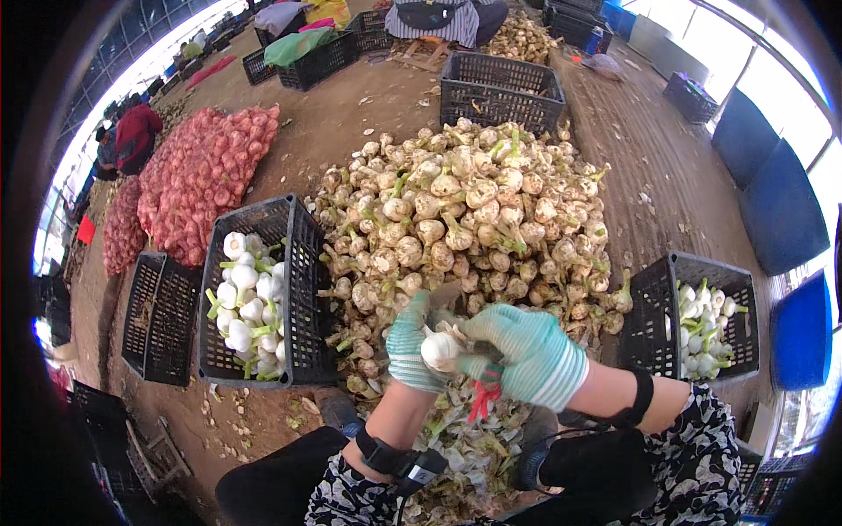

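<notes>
A white garlic bulb (441, 349) with loose papery skin sits between my two gloved hands, just in front of the heap. My left hand (412, 344), in a green-and-white striped glove, is closed around its left side. From the right, my right hand (529, 352) in a matching glove pinches at the skin on top of the bulb. A red strip (484, 399) hangs below the right palm; whatever it is tied to is hidden. Beyond both hands rises a big heap of unpeeled, soil-stained garlic (474, 202).
Black crates of cleaned white garlic stand at left (294, 289) and right (649, 307). Another black crate (500, 88) is behind the heap. Red net sacks (210, 175) are piled far left. Peelings (456, 456) cover the ground between my legs. Other people sit farther back.
</notes>
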Available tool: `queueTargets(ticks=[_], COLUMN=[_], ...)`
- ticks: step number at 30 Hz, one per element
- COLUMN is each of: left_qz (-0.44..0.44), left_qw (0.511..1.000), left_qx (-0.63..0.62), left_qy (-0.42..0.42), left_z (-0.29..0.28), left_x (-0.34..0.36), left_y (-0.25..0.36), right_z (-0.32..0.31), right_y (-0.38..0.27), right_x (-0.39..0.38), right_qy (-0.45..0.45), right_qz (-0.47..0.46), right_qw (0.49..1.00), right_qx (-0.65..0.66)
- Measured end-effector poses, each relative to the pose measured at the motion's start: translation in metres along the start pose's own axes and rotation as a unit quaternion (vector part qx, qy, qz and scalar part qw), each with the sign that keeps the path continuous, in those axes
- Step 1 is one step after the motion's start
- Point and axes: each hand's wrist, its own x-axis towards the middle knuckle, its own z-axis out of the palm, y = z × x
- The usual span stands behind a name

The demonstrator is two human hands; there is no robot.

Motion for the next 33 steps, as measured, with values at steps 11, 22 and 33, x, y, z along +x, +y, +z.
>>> queueTargets(ticks=[11, 22, 33], left_qz=[-0.059, -0.171, 0.101], left_qw=[0.996, 0.971, 0.912], left_qx=[0.028, -0.030, 0.392], left_qy=[-0.055, 0.164, -0.070], left_z=[-0.002, -0.034, 0.009], left_x=[0.022, 0.073, 0.069], left_y=[-0.004, -0.076, -0.155], right_z=[-0.021, 0.036, -0.042], right_y=[0.069, 0.183, 0.230], right_x=[0.034, -0.090, -0.165], right_qy=[0.029, -0.136, 0.384], right_qz=[0.028, 0.205, 0.045], right_qw=[0.993, 0.926, 0.648], right_qx=[-0.114, 0.286, 0.656])
